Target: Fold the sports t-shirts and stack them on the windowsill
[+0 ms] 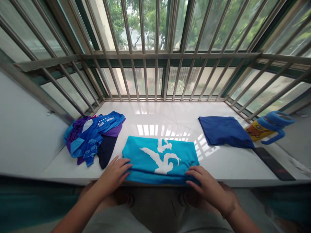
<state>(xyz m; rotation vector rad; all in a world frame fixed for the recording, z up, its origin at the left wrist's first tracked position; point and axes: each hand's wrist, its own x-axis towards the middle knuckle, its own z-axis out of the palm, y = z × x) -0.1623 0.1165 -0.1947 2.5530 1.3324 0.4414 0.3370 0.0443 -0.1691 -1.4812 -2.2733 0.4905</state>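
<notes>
Left hand (116,173) has its fingers (125,168) spread and laid flat on the near left corner of the turquoise shirt (160,158), pressing down rather than pinching. Right hand (206,184) sits on the near right corner, fingers loosely curled with the tips on the folded edge; whether any cloth is caught under them cannot be told. The shirt lies folded into a rectangle at the front edge of the white sill (170,116), white print facing up, right between the two hands.

Moving out to the left: a rumpled pile of clothes (93,136), blue, purple and dark, lies just beside the shirt, close to the left hand. Out to the right, well apart from the right hand, a dark blue folded cloth (224,131) rests flat. Beyond it a yellow bottle with a blue handle (268,127) lies on its side, touching or nearly touching that cloth. A dark flat strip (273,163) sits near the sill's right front edge. Window bars (155,48) close in the back and both sides.
</notes>
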